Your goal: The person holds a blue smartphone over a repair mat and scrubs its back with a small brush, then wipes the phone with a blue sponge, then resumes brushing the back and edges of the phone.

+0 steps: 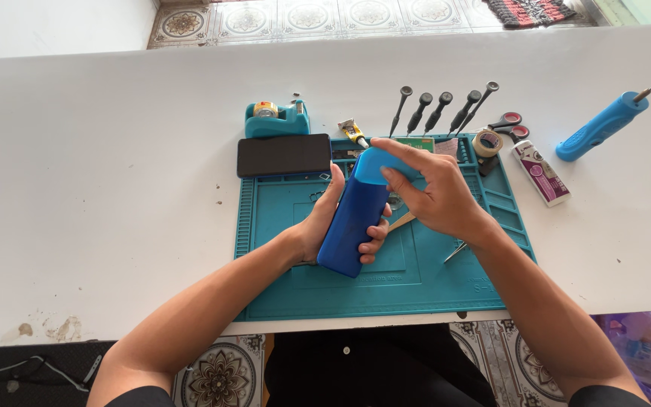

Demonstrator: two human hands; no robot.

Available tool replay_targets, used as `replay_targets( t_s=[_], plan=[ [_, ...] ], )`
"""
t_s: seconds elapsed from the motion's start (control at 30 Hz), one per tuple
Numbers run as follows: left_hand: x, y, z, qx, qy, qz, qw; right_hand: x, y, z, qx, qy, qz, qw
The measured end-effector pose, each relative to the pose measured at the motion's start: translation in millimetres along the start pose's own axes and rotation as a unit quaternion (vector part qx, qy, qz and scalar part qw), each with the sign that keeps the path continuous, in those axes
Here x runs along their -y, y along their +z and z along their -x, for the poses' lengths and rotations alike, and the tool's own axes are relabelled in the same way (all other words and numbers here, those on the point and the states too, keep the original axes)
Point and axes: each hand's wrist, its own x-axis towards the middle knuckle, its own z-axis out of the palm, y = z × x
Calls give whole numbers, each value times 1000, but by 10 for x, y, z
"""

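Both hands met on a blue bottle (356,218): left hand (325,226) curled round its lower body, long axis slanting up-right from those fingers, right hand (435,196) pinching the lighter cap (378,164) beyond, above the teal mat (280,286).

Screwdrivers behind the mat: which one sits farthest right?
The screwdriver whose round cap lies nearest the red-handled scissors and tape roll. It leans right; the other four lie left of it.

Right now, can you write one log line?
left hand: grips blue case | right hand: on its top end | under: teal mat
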Motion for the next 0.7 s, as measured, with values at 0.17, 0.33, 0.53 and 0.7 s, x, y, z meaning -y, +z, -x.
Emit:
replay_targets(
  t_s=[0.17, 0.33, 0.53, 0.7],
  plan=[
    [21, -14, 9, 3, 0, 8, 1000, -3, 6, -3, 1, 2, 1, 1000],
    [6, 2, 16, -1, -1, 3, 1000, -1, -3, 4, 3, 10, 1, 1000],
    [2, 83, 46, -35, 2, -57, 998, -10, -49, 18, 0, 13, 3, 1000],
    [6, 144, 40, -60, 22, -119, 991, -17, -54, 25, -9, 8, -37, 999]
  ],
)
